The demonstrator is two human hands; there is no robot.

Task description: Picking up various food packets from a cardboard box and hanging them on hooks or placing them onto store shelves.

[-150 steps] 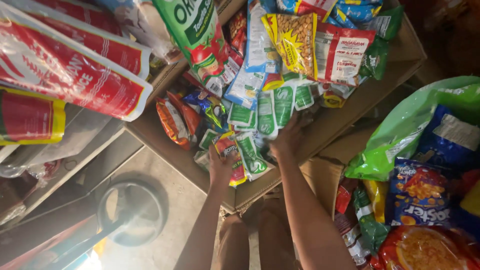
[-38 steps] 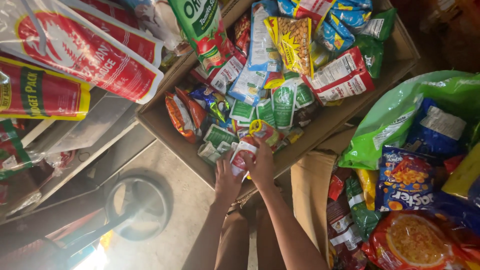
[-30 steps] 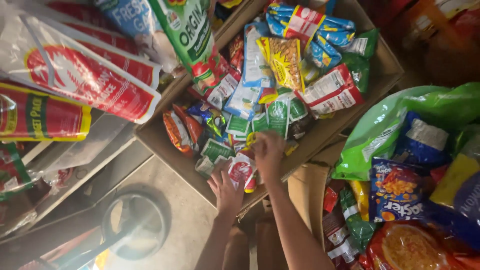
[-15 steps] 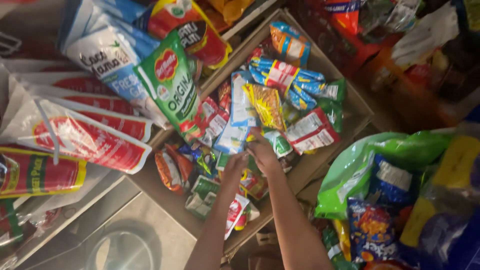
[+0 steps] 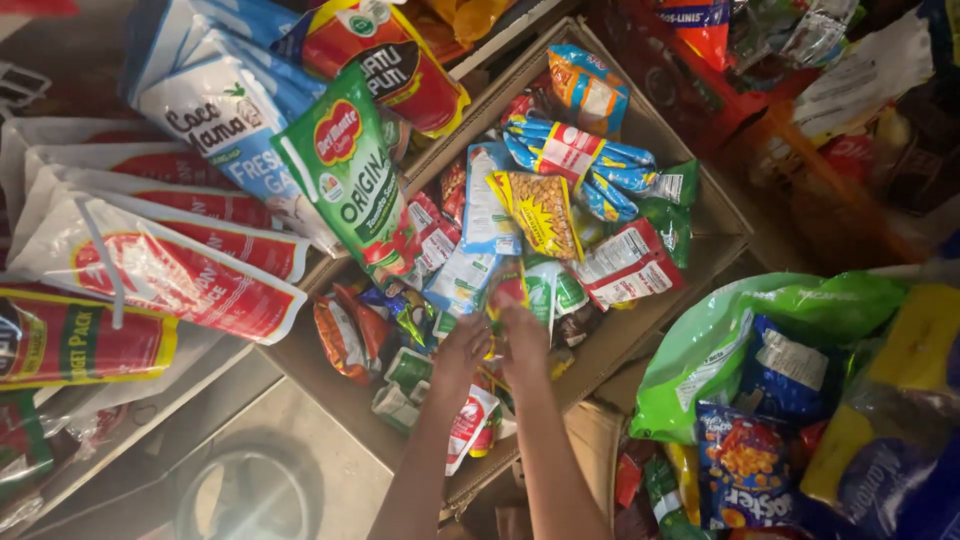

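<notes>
An open cardboard box [image 5: 702,190] is packed with small sachets and snack packets. My left hand [image 5: 460,350] and my right hand [image 5: 524,338] reach into its middle side by side. The fingers of my right hand close on a small red and green sachet [image 5: 506,287]. My left hand's fingertips rest against the same cluster, but blur hides its grip. Just beyond the hands lie green and white sachets [image 5: 560,292], a yellow nut packet [image 5: 541,207], a red and white packet [image 5: 630,266] and blue and red packets [image 5: 575,155].
Large white and red bags [image 5: 170,270] and a green stand-up pouch [image 5: 348,175] hang over the box's left side. At right, a green plastic bag [image 5: 745,335] holds snack packs, above a blue snack bag [image 5: 745,468]. A round metal object [image 5: 250,495] sits at the bottom left.
My hands have moved from the box's near edge toward its middle, leaving the red and white sachet behind. The view has swung so more of the box's far end and right side shows.
</notes>
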